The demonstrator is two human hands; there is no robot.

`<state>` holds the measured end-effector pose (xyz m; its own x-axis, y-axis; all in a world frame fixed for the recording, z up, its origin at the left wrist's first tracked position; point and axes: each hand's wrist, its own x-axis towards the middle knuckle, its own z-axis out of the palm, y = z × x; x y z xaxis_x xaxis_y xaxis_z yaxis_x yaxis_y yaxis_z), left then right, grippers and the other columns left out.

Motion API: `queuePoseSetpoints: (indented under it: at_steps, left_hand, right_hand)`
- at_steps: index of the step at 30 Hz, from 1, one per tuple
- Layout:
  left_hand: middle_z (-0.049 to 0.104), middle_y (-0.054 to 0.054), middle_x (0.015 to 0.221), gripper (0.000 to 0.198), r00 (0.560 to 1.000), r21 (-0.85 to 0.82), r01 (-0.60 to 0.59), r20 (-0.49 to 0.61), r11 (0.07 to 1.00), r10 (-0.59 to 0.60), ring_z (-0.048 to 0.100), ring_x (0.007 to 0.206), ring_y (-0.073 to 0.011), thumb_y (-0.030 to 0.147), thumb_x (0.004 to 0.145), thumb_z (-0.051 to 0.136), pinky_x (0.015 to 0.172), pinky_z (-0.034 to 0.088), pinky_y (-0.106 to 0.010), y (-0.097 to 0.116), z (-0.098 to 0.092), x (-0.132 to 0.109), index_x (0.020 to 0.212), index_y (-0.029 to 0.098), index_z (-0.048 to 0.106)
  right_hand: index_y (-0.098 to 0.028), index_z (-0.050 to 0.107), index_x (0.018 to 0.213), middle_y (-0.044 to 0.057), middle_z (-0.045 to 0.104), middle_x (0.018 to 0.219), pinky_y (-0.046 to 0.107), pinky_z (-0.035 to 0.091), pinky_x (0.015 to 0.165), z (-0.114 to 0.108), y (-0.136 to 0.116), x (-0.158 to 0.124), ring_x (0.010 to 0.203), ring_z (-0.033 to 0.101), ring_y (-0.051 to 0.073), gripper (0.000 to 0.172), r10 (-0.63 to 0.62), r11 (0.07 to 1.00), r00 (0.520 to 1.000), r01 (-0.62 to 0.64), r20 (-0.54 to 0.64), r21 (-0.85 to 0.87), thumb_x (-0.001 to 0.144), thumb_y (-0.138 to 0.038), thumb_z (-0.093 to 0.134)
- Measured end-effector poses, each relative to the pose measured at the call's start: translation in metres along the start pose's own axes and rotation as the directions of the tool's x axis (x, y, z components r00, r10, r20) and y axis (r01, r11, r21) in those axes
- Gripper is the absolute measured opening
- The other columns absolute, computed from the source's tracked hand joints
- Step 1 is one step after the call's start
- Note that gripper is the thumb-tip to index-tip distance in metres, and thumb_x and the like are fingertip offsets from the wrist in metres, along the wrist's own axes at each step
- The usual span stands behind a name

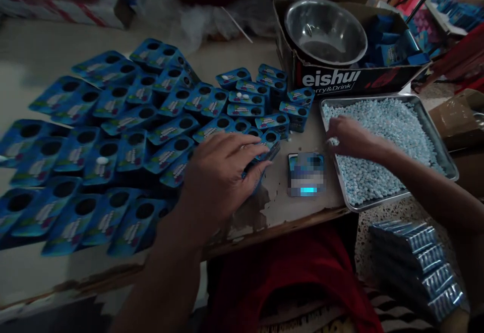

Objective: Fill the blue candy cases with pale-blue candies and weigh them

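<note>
Where the view is nearest, a red cloth lies below the table's edge, and to its right a stack of wrapped blue packs sits low beside the person's right forearm; above these runs the worn, chipped front edge of the table.

Just past that edge the left hand reaches in palm down; its fingers lie over the top of a blue box and the thumb presses at the box's near side, so the hand is closed loosely on it; this box lies at the right end of the spread, near the table's front. Just right of it lies a small blurred object, flat on the table and apart from the hand.

Further right, the right hand is lowered into the pellets, pale blue and heaped in a metal tray; its fingers curl down among them, and I cannot tell whether they grip any.

Across the left and middle of the table many open blue boxes lie overlapping, each with a round hole; a few show a white pellet.

Behind the tray stands a cardboard carton, and a steel bowl rests in it, beside more blue packs.
</note>
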<state>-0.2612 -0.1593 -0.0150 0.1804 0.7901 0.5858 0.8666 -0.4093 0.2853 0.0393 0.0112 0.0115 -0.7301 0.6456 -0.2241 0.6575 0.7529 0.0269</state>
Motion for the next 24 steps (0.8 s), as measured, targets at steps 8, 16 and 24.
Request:
queuePoseSetpoints:
  at_steps: [8, 16, 24]
  left_hand:
    - [0.085, -0.004, 0.114, 0.01, 0.991, 0.061, 0.017, -0.131, 0.998, -0.009, 0.081, 0.104, -0.0302, 0.034, 0.103, 0.078, 0.101, 0.064, -0.05, -0.018, -0.023, -0.023, 0.112, 0.029, 0.078]
    - [0.085, -0.007, 0.115, 0.008, 0.994, 0.035, -0.005, -0.109, 0.999, 0.009, 0.08, 0.106, -0.0303, 0.028, 0.104, 0.076, 0.103, 0.061, -0.049, -0.012, -0.011, -0.033, 0.112, 0.024, 0.078]
    - [0.084, -0.004, 0.113, 0.009, 0.997, -0.007, 0.016, -0.079, 1.0, -0.017, 0.079, 0.105, -0.0317, 0.035, 0.104, 0.076, 0.096, 0.062, -0.049, -0.03, -0.012, -0.028, 0.111, 0.031, 0.079]
  right_hand:
    - [-0.009, 0.088, 0.106, 0.027, 0.077, 0.123, 0.054, 0.045, 0.104, 0.031, -0.051, 0.01, 0.12, 0.064, 0.042, 0.031, 0.01, 0.934, 0.971, 0.076, 0.238, -0.35, 0.097, -0.017, 0.06]
    - [-0.009, 0.087, 0.105, 0.027, 0.077, 0.124, 0.051, 0.045, 0.105, 0.029, -0.065, 0.017, 0.125, 0.064, 0.041, 0.034, 0.11, 0.936, 0.955, -0.006, 0.274, -0.351, 0.101, -0.015, 0.054]
    - [-0.021, 0.09, 0.108, 0.012, 0.085, 0.102, 0.037, 0.05, 0.082, -0.016, 0.021, -0.015, 0.096, 0.074, 0.03, 0.02, 0.335, 0.936, 0.942, -0.329, 0.028, -0.123, 0.088, -0.023, 0.086]
